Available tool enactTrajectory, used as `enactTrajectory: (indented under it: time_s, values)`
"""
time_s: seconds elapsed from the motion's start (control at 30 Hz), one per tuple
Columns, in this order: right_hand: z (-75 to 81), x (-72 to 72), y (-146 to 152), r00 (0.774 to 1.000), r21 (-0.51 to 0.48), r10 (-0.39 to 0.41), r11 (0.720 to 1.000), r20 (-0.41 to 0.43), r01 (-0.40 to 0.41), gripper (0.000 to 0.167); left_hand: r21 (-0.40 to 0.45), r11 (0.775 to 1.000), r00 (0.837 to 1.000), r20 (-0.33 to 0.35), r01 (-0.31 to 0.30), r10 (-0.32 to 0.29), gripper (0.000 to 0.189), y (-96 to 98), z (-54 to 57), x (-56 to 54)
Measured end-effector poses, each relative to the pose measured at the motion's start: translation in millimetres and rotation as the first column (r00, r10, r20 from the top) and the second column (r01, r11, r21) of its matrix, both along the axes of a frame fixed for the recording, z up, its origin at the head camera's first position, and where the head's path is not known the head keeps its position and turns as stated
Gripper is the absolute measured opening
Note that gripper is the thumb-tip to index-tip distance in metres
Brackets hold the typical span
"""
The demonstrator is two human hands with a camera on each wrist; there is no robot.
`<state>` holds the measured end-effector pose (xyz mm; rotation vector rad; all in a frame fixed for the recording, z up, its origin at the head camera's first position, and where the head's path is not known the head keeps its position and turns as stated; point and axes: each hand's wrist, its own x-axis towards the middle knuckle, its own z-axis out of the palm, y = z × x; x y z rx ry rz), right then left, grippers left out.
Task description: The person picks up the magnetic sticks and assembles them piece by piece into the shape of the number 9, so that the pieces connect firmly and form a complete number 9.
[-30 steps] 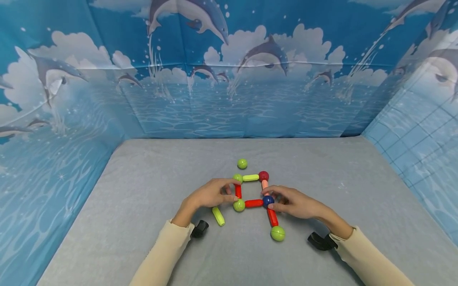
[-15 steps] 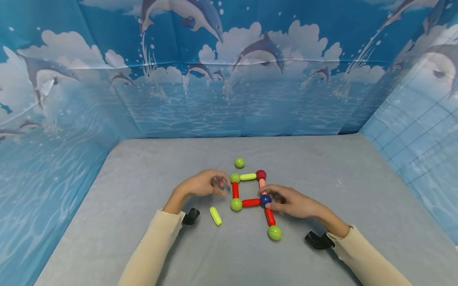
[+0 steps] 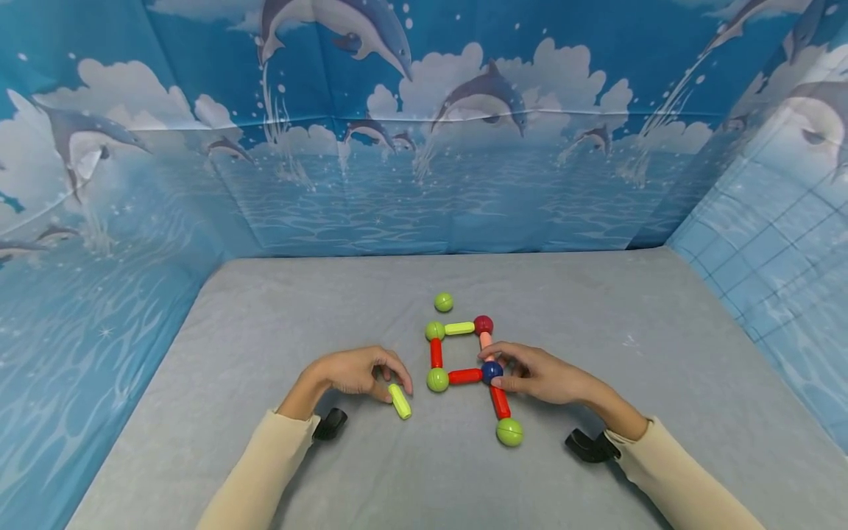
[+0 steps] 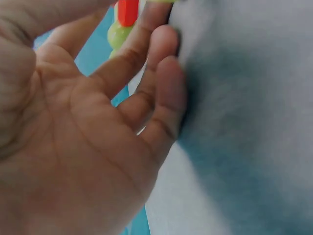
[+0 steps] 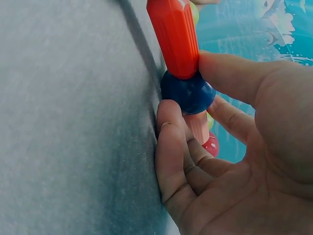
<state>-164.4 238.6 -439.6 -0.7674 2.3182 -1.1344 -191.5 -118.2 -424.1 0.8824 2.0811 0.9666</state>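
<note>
My right hand [image 3: 546,375] grips the dark blue ball [image 3: 492,371] of a magnetic stick-and-ball set, thumb on one side and fingers on the other. This ball is a corner of a square of sticks and balls, with a red stick [image 3: 500,403] and a green ball [image 3: 509,432] extending toward the person. My left hand [image 3: 354,372] has thumb and index finger around the upper end of a loose yellow-green stick [image 3: 400,403] lying left of the square. In the left wrist view the stick is almost wholly out of frame.
Green balls [image 3: 437,380] form the square's left corners, and a dark red ball [image 3: 483,324] its far right one. A loose green ball [image 3: 443,302] lies beyond it. The grey table [image 3: 298,309] meets a dolphin-printed curtain [image 3: 424,199] behind.
My left hand has let go of the square's left side and moved left and nearer to the loose yellow-green stick. My right hand stays on the blue ball.
</note>
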Motion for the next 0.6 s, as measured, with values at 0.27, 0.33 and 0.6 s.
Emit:
enactTrajectory:
  time_s: [0.27,0.33,0.6]
  values:
    - [1.5,-0.1,-1,1.000,0.024,-0.005,1.000,-0.016,0.006,0.045,0.003,1.000,0.986,-0.167,-0.023,0.023,0.024,3.7,-6.5,14.9]
    - [2.0,0.1,-2,1.000,0.026,-0.005,1.000,-0.020,0.006,0.045,0.005,0.999,0.981,-0.190,-0.042,0.042,0.024,4.0,-7.4,17.2]
    - [1.9,0.8,-3,0.999,0.030,-0.004,1.000,-0.044,0.005,0.042,0.049,0.993,0.960,-0.257,-0.104,0.113,0.021,9.0,-5.9,34.1]
